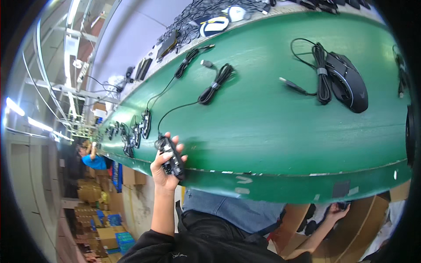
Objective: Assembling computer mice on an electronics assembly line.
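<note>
My left hand is closed around a computer mouse body with its inner parts showing, held over the near edge of the green conveyor belt. From it a thin black cord runs to a tied cable bundle lying on the belt. Low on the right, my right hand is closed on a small dark piece, whose kind I cannot make out. That hand is over an open cardboard box, near several dark rounded pieces.
A finished-looking black mouse with its tied cable lies on the belt at right. More opened mice sit at left. Beyond the belt, a ledge holds a heap of dark parts. A person in blue works at far left.
</note>
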A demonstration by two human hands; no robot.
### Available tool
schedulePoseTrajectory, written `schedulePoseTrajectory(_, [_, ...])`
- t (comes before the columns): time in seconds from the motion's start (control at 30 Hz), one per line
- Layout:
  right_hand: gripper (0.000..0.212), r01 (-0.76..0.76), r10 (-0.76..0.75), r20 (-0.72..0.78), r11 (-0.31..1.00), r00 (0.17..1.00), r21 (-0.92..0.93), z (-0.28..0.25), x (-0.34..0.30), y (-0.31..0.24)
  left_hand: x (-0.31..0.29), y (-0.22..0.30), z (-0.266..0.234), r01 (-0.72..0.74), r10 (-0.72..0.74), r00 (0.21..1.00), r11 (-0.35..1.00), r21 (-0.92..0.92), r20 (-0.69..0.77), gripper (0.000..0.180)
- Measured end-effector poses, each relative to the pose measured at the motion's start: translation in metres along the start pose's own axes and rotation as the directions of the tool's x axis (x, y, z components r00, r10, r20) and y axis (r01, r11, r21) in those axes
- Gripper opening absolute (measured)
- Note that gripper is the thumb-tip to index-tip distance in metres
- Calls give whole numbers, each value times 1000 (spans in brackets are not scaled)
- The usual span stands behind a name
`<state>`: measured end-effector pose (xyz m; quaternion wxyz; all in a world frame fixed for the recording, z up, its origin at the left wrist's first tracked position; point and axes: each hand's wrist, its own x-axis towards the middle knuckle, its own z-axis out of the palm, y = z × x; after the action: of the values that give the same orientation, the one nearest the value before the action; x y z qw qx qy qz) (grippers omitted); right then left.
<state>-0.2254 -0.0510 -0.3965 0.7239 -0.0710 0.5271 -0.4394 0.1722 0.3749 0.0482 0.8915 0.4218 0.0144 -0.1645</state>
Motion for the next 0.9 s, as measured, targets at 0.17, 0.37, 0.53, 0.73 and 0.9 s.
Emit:
schedulePoseTrajectory(0.17, [63, 106, -76, 380, 993, 922, -58, 106, -275, -58, -7, -12, 34, -48, 49, 999, 937, 347, 7, 60])
schedulePoseTrajectory(0.37, [75, 627, -79, 912, 750, 402, -212, 258, -462, 11, -1, -14, 16, -21, -30, 959, 984, 176, 283, 52])
schedulePoseTrajectory(0.53, [62, 989, 32, 989, 47, -142, 140, 336, -523, 77, 3, -15, 10, 50, -57, 961, 998, 33, 270, 60])
schedulePoseTrajectory(0.73, [61, 991, 78, 988, -27, -130, 132, 349, -531, 99, -3, -14, 8, 21, 0, 927, 998, -52, 374, 61])
schedulePoseTrajectory(0.9, [66, 972, 142, 970, -102, -195, 210, 353, -528, 99, -11, -15, 10, -118, 96, 930, 992, 41, 356, 59])
